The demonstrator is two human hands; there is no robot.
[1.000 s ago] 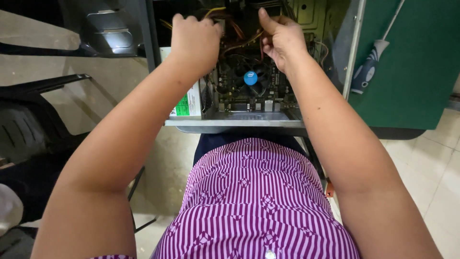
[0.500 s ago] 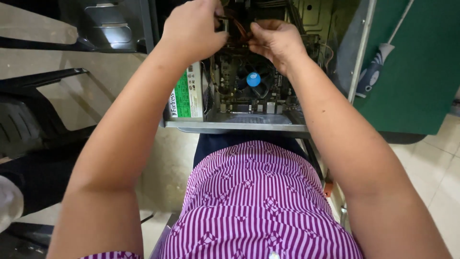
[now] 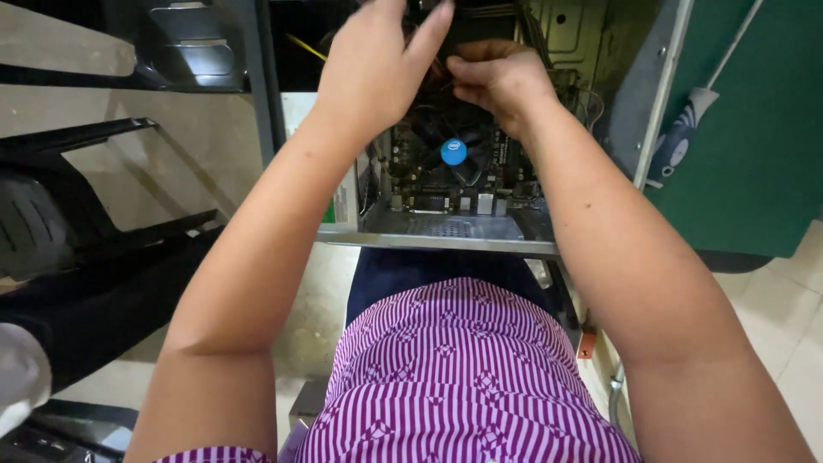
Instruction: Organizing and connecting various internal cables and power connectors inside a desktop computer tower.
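We reach into the open computer case (image 3: 514,231), our left hand (image 3: 377,60) with fingers spread, our right hand (image 3: 497,73) curled shut near orange wires (image 3: 437,73); what it pinches, we cannot tell. Below them sits the cooler fan (image 3: 446,150) with its round blue sticker (image 3: 453,152).

Pale tiled floor (image 3: 793,317), perhaps green board (image 3: 754,129).
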